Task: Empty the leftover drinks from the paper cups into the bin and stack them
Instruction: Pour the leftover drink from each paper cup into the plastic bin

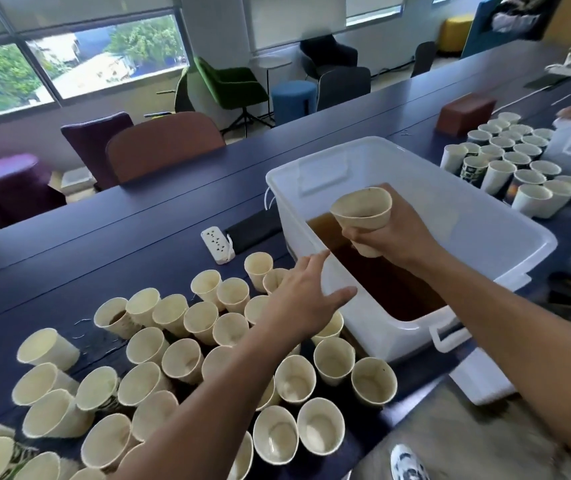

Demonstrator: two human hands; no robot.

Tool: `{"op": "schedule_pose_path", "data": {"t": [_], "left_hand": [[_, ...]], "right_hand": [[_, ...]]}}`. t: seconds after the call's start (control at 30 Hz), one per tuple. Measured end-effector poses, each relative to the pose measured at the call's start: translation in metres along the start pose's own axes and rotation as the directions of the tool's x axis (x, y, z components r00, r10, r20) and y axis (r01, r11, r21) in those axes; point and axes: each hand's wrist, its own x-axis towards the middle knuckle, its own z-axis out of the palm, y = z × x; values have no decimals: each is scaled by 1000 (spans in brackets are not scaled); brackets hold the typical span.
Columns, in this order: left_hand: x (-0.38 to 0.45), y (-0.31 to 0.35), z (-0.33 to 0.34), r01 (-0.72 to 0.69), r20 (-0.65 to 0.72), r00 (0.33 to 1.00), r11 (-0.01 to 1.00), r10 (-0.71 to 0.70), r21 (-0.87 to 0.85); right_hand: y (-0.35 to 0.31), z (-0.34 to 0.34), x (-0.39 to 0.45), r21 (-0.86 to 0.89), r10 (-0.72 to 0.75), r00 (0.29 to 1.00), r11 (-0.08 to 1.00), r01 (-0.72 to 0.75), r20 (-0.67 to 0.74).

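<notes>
Holding: the right hand [386, 237] gripped a paper cup [363, 218] by its lower body, fingers curled round it, above the bin's brown liquid.
Cup: it was tilted, mouth turned away from the person; whether any drink remained inside could not be told.
Bin: the white plastic bin [484, 233] stood on the dark table [138, 230], brown liquid [381, 275] pooled in its near half.
Left hand: the left hand [306, 292] was spread with fingers straight, holding nothing, at the bin's near-left wall and over the cups beside it.
Waiting cups: a crowd of paper cups [187, 358] stood left of the bin; another group [512, 161] stood beyond its right side.
Doing it well: my judgement is that the cup should be tipped fully over the liquid, mouth kept inside the bin's rim, and drained before stacking, so drips did not reach the table.
Aside: a white power strip [217, 244] lay just left of the bin.
</notes>
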Motion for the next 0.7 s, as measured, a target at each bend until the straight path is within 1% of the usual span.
{"op": "schedule_pose_path", "data": {"t": [0.07,0.17,0.23,0.33,0.47,0.7], "left_hand": [[-3,0,5,7,33,999,999,-8,44],[-5,-3,9,-18,-6,1000,996,19,91],[-3,-2,9,-26,-23,999,992,29,122],[-1,0,7,-48,-17,999,986,52,162],[1,2,4,-39,10,999,965,37,259],[1,7,2,-19,24,1000,953,13,303]], "right_hand": [[8,-6,3,-53,7,1000,999,-6,11],[18,-11,6,-137,20,1000,990,-20,-4],[22,-13,8,-225,18,1000,974,-16,9],[27,-13,11,-357,12,999,934,4,42],[33,-9,14,-496,14,998,868,21,67],[44,-7,18,-632,-14,994,771,82,112]]}}
